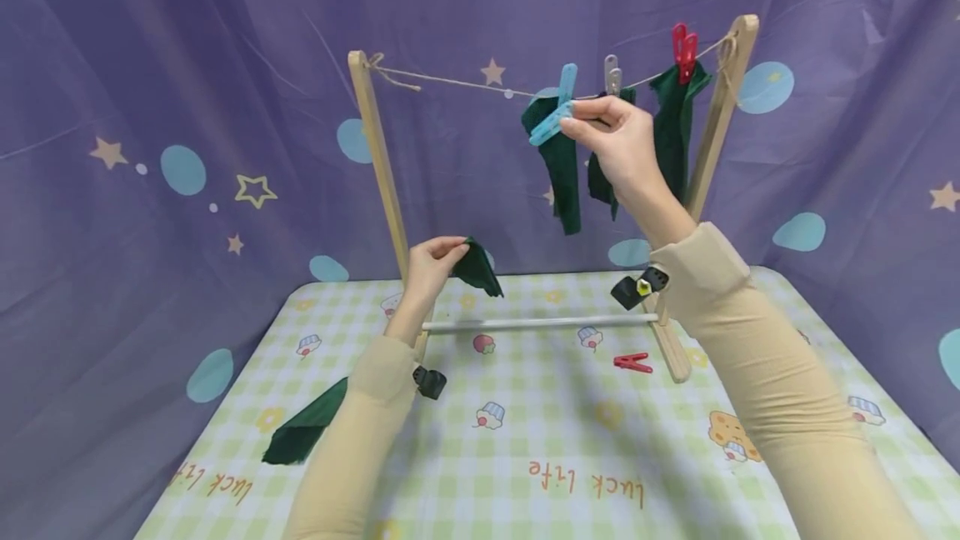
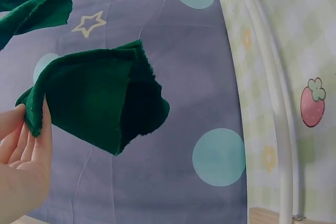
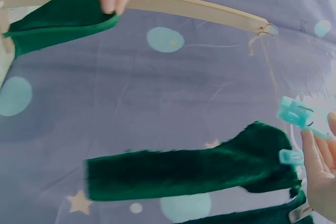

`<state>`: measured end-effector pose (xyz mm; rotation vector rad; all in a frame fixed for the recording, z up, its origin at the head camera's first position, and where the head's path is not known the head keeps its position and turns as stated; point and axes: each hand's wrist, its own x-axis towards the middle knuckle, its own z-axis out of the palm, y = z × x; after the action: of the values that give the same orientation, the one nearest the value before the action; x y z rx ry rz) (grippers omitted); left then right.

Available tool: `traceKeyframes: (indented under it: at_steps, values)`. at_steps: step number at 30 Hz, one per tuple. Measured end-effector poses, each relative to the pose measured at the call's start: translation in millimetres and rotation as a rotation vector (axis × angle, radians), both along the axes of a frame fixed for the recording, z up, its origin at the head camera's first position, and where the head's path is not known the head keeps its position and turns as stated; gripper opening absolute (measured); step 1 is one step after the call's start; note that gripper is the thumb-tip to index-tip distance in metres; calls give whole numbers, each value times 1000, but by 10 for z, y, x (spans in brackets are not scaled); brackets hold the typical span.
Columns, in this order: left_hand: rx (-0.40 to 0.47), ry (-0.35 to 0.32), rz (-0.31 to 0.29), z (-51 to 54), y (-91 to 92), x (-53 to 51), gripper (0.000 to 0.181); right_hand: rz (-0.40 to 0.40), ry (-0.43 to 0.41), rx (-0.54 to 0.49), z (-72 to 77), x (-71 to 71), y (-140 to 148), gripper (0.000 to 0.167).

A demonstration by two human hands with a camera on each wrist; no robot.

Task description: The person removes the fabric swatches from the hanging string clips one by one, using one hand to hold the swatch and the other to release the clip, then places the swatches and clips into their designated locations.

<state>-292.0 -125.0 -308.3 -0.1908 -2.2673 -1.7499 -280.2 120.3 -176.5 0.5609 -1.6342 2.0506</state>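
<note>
My left hand (image 1: 433, 269) pinches a corner of a dark green cloth (image 1: 477, 267), which hangs below and beside the fingertips; the left wrist view shows this cloth (image 2: 94, 98) folded over. Higher up, near the string (image 1: 450, 80), my right hand (image 1: 618, 136) holds a light blue clothespin (image 1: 550, 127) between thumb and fingers. Another light blue clothespin (image 3: 290, 157) grips a green cloth (image 3: 194, 174) hanging on the string, just beside the held one. Further right, a grey clothespin (image 1: 612, 77) and red clothespins (image 1: 685, 52) hold more green cloths.
Two wooden posts (image 1: 378, 157) carry the string, with a white rod (image 1: 540, 323) joining them low down. A red clothespin (image 1: 633, 362) lies on the checked tablecloth (image 1: 555, 407). Another green cloth (image 1: 306, 423) lies at the left, partly behind the left sleeve. A purple curtain (image 1: 262, 90) hangs behind.
</note>
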Motion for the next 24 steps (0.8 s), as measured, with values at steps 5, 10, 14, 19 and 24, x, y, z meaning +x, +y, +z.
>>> traceKeyframes:
  at_steps: [5,10,14,19,24]
  values:
    - [16,-4,-13,-54,-43,63,21,-13,-59,56,-242,66,90,17]
    - [6,-22,-19,-83,-119,139,24,-28,-115,101,-422,137,175,23]
    - [26,-40,-30,-128,-175,179,24,-48,-150,144,-571,185,256,28]
    - [-12,-45,-18,-193,-254,233,23,-46,-203,183,-753,232,362,29]
    - [-45,-100,-26,-234,-340,298,27,-54,-245,258,-922,286,455,29]
